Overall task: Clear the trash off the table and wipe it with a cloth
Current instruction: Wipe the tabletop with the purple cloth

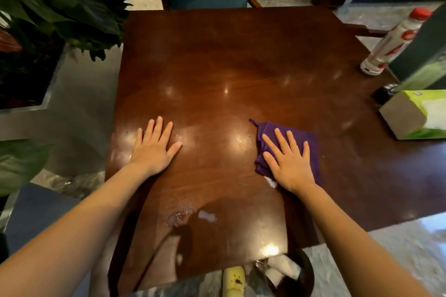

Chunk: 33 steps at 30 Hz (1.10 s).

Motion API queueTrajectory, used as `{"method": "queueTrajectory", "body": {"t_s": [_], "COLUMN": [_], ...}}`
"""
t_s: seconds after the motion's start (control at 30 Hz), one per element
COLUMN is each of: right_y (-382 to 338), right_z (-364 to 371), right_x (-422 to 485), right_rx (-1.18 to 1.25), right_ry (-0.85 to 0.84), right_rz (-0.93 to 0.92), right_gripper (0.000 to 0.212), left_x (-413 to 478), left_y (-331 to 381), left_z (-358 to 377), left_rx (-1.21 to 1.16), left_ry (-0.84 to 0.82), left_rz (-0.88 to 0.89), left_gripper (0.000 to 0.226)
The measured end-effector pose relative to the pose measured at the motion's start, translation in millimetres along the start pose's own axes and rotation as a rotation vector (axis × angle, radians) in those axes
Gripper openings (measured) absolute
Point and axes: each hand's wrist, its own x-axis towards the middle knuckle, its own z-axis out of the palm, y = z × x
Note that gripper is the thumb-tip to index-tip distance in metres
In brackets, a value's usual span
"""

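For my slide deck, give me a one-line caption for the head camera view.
Right hand presses a purple cloth flat on the wooden table; left hand rests palm-down beside it.

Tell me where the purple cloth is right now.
In the head view the purple cloth lies flat on the wooden table, right of centre, pressed under the right hand, with the green tissue box further right.

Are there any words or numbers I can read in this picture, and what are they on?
None can be read.
White bottle with red cap: red marks, too blurred to read.
Green and white tissue box: print too blurred to read.
Purple cloth and wooden table: no writing.
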Motion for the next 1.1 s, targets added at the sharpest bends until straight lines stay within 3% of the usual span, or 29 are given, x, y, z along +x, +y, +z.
{"method": "queueTrajectory", "body": {"t_s": [0.1,0.47,0.6,0.8,0.97,1.1], "right_y": [-21.3,-95.4,-110.3,-71.7,-67.8,-74.7], "right_z": [10.4,40.0,44.8,35.8,26.6,6.4], "right_x": [-27.5,-123.2,-147.2,-116.3,-40.2,30.3], "right_rx": [-0.006,-0.054,-0.106,-0.193,-0.173,-0.121], "right_ry": [0.018,0.032,0.003,0.025,0.005,-0.023], "right_rz": [-0.013,-0.243,-0.414,-0.703,-0.579,-0.44], "right_gripper": [0.072,0.058,0.054,0.056,0.064,0.07], "left_x": [-3.6,-61.9,-86.3,-129.8,-167.5,-190.2], "left_y": [-0.5,-13.8,-21.9,-24.7,-26.6,-17.4], "left_z": [-1.4,15.8,24.1,37.4,50.0,56.8], "left_rx": [-0.009,-0.06,-0.075,-0.124,-0.121,-0.133], "left_ry": [-0.032,0.059,0.101,0.142,0.155,0.149], "left_rz": [0.0,-0.022,-0.084,-0.191,-0.285,-0.329], "left_gripper": [0.068,0.063,0.063,0.063,0.067,0.087]}}
